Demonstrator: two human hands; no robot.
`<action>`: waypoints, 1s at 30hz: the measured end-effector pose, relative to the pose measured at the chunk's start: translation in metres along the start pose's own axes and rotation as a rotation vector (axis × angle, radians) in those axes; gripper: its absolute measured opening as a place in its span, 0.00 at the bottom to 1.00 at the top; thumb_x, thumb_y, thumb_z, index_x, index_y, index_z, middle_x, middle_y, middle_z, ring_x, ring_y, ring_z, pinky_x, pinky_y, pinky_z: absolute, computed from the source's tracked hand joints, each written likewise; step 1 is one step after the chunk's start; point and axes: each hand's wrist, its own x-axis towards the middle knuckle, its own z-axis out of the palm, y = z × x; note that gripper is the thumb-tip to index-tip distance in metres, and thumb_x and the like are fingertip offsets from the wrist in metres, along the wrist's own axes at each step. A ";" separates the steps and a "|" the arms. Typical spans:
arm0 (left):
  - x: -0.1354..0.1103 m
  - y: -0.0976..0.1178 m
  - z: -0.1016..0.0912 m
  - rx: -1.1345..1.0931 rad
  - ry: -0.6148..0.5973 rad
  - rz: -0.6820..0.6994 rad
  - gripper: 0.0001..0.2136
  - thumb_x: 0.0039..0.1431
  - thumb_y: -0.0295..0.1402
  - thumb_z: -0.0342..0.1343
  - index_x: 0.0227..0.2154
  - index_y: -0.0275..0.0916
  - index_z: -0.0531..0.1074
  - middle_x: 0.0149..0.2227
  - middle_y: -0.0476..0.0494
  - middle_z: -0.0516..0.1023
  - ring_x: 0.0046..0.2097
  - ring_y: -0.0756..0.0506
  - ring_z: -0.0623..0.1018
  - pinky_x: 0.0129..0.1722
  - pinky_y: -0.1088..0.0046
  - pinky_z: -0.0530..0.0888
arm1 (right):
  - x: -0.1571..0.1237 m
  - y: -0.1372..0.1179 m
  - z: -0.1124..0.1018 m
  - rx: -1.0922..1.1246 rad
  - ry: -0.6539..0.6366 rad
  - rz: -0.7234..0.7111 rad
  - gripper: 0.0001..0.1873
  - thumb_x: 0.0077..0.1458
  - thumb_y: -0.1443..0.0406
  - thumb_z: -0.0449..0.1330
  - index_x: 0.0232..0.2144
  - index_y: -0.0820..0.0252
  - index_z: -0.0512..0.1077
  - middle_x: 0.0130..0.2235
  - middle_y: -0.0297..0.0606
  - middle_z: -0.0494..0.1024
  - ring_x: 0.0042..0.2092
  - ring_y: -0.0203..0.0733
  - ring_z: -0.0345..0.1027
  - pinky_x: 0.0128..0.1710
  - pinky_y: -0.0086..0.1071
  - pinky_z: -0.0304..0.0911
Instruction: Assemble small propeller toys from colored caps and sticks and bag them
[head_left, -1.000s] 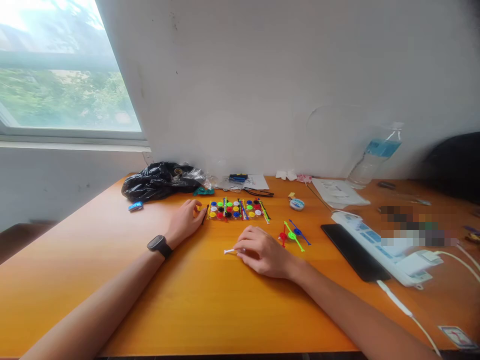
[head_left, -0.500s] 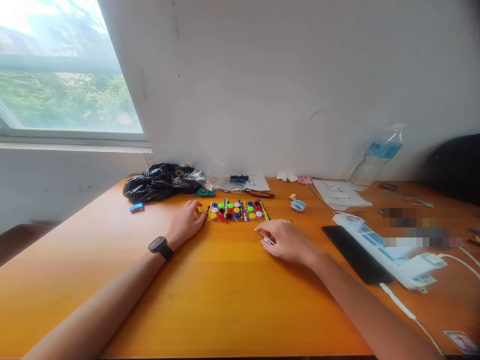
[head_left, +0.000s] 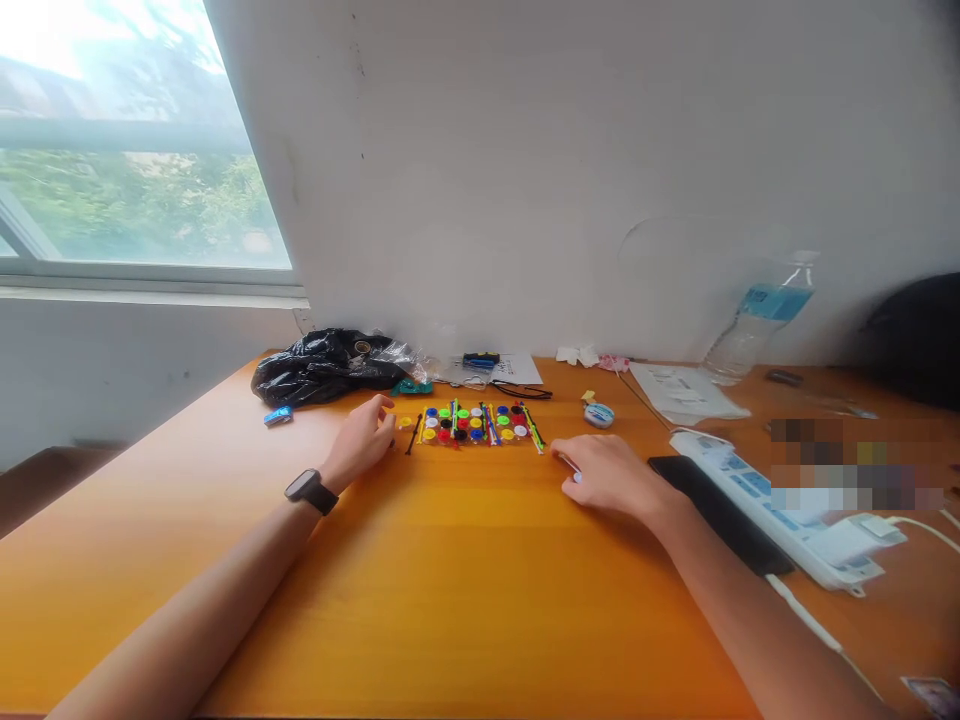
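Note:
A tidy block of small coloured discs and thin coloured sticks [head_left: 474,424] lies on the orange table [head_left: 450,600] near the wall. My left hand [head_left: 365,437], with a black watch on its wrist, rests just left of the block, fingers loosely bent and holding nothing. A yellow disc [head_left: 405,422] and a black stick [head_left: 413,435] lie between this hand and the block. My right hand [head_left: 611,475] lies palm down to the right of the block, fingers drawn together over a small white piece [head_left: 576,478] that peeks out under them. The loose sticks there are hidden beneath it.
A black plastic bag [head_left: 326,365] and a small blue object [head_left: 277,415] sit at the back left. Right of my hand lie a black phone [head_left: 720,510] and a white power strip [head_left: 780,510]. Papers [head_left: 686,390], a small round case [head_left: 598,413] and a water bottle [head_left: 757,320] stand near the wall.
My right hand has carried the white stick from the table's middle rightward and away, onto the spot where the loose coloured sticks lay. My left hand has drawn slightly back from the yellow disc.

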 end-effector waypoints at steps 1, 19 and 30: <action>0.000 0.001 -0.005 0.016 -0.028 -0.016 0.12 0.66 0.39 0.48 0.44 0.40 0.73 0.37 0.42 0.83 0.39 0.39 0.81 0.37 0.66 0.72 | 0.000 0.000 -0.001 -0.017 0.000 0.004 0.14 0.48 0.70 0.62 0.40 0.54 0.77 0.35 0.40 0.83 0.36 0.48 0.76 0.30 0.35 0.47; -0.064 0.088 -0.005 -0.217 -0.555 0.442 0.08 0.64 0.41 0.56 0.40 0.46 0.77 0.31 0.47 0.81 0.31 0.45 0.78 0.30 0.68 0.73 | 0.003 -0.039 0.014 0.198 0.242 -0.164 0.10 0.67 0.60 0.58 0.40 0.55 0.78 0.36 0.37 0.82 0.36 0.45 0.75 0.35 0.34 0.57; -0.023 0.034 -0.004 0.110 -0.031 0.286 0.13 0.69 0.42 0.52 0.43 0.42 0.78 0.38 0.44 0.82 0.36 0.43 0.79 0.34 0.68 0.69 | -0.004 -0.067 0.024 0.445 0.075 -0.400 0.23 0.69 0.57 0.58 0.63 0.50 0.72 0.44 0.37 0.83 0.37 0.40 0.74 0.38 0.31 0.60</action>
